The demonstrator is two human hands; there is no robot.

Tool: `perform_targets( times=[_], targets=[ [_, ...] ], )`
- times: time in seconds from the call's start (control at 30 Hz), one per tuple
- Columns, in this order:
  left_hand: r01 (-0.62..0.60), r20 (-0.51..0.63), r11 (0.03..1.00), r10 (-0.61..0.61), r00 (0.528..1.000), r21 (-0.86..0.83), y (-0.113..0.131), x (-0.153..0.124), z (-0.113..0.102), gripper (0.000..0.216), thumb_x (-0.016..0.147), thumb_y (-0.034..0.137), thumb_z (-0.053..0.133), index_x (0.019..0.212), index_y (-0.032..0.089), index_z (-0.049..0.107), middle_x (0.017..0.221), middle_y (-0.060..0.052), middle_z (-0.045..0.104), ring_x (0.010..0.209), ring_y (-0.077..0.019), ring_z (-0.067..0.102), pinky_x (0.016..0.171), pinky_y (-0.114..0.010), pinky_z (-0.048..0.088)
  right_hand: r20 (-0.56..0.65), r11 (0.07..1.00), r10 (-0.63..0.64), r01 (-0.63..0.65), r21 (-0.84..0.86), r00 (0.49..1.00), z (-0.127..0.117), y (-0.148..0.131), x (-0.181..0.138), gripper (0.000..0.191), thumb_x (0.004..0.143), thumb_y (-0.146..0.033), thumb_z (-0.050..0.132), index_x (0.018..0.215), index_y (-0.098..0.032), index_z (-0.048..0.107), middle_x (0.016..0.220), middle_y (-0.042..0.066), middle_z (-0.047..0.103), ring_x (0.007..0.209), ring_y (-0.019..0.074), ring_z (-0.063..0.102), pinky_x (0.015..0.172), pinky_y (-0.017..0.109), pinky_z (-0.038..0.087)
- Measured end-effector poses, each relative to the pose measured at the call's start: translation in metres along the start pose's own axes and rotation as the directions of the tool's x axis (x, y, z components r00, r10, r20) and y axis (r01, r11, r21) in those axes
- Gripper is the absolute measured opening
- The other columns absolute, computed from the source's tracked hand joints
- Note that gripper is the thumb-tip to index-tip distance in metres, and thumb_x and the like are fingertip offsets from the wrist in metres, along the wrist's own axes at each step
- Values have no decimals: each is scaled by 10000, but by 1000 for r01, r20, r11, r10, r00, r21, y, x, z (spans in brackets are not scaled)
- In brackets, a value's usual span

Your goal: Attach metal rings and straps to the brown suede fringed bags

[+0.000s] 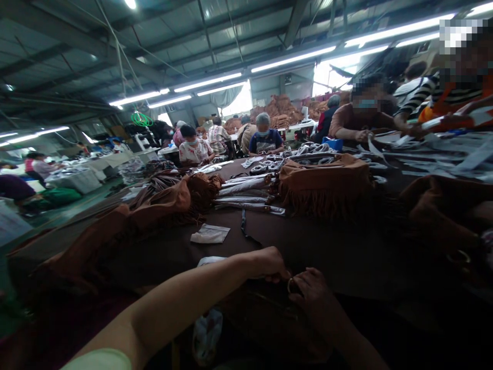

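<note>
Bottom centre of the frame: the left hand (pixel 267 264) comes in from the lower left along a bare forearm, and the right hand (pixel 318 300) rises from the lower right, so that their fingertips meet over a small metal ring (pixel 289 285). The ring lies just right of and below the left fingertips and at the upper left tip of the right hand, touching both. The left fingers are pressed together on the ring. The right fingers are curled towards it, but the dim light does not show whether they pinch it. The left hand is the nearer to the ring by a little. Under both hands lies a dark leather piece (pixel 269 316), its long axis running left to right. A white plastic bag (pixel 207 334) hangs below it at the lower left. Middle of the frame: a white packet (pixel 210 234) and a dark strap (pixel 245 226) lie on the brown table (pixel 346 252), well apart from the hands with nothing between. Beyond them are a bundle of wrapped straps (pixel 246 192), a fringed bag (pixel 325 187) to its right, and heaped brown bags (pixel 165 200) to its left. Upper centre: seated co-workers (pixel 265 136) under strip lights (pixel 210 82).
</note>
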State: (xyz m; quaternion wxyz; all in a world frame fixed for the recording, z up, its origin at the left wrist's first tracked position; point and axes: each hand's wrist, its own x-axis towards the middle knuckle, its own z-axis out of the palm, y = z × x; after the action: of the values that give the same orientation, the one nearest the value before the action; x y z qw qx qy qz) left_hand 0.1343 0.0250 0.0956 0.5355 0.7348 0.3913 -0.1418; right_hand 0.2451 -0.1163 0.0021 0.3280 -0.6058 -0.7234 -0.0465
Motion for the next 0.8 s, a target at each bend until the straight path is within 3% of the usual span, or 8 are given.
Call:
perform_targets(
  times=[0.13, 0.27, 0.37, 0.5, 0.7, 0.8],
  targets=[
    [24, 22, 999, -24, 999, -22, -2, -1, 4, 216, 629, 286, 739, 501, 155, 624, 401, 31, 472, 354, -75, 369, 389, -222, 253, -26, 1000, -21, 20, -21, 999, 4, 2, -2, 70, 896, -178, 524, 948, -218, 549, 888, 20, 674, 853, 197, 630, 947, 449, 385],
    [16, -6, 988, -17, 1000, -157, -9, 6, 13, 196, 582, 246, 762, 499, 147, 614, 413, 35, 482, 365, -70, 386, 391, -211, 267, 32, 1000, 5, -5, -16, 999, 1, 5, -1, 79, 877, -198, 576, 953, -209, 560, 917, 31, 676, 882, 207, 630, 952, 452, 388],
    [-5, -36, 977, -3, 999, -215, -12, 8, 15, 168, 603, 227, 736, 522, 144, 615, 415, 45, 467, 364, -62, 375, 392, -206, 266, 81, 996, 83, -84, 8, 993, -6, 4, 0, 123, 855, -254, 619, 968, -221, 584, 953, 28, 684, 928, 211, 632, 1002, 480, 353],
    [7, -27, 966, -14, 1000, -259, -10, 3, 10, 163, 614, 250, 726, 545, 144, 624, 405, 59, 437, 357, -50, 344, 385, -200, 228, 12, 976, 219, -219, 17, 976, -8, 2, -3, 282, 854, -410, 598, 1090, -256, 598, 1101, 42, 676, 1075, 246, 602, 1049, 551, 297],
    [20, 16, 956, -16, 1000, -291, -10, -6, 1, 195, 557, 287, 753, 546, 135, 631, 412, 57, 444, 364, -45, 344, 385, -197, 212, -62, 946, 317, -310, 92, 946, 7, -6, -5, 265, 836, -423, 612, 1033, -248, 634, 1052, 49, 693, 991, 245, 628, 938, 483, 437],
    [25, 70, 951, -3, 998, -309, -14, -8, -2, 191, 575, 299, 737, 560, 136, 639, 397, 62, 421, 353, -44, 327, 385, -204, 184, -85, 959, 277, -269, 95, 957, 12, -8, -2, 223, 815, -355, 649, 998, -228, 643, 1012, 60, 690, 962, 255, 617, 853, 441, 478]
  ],
)
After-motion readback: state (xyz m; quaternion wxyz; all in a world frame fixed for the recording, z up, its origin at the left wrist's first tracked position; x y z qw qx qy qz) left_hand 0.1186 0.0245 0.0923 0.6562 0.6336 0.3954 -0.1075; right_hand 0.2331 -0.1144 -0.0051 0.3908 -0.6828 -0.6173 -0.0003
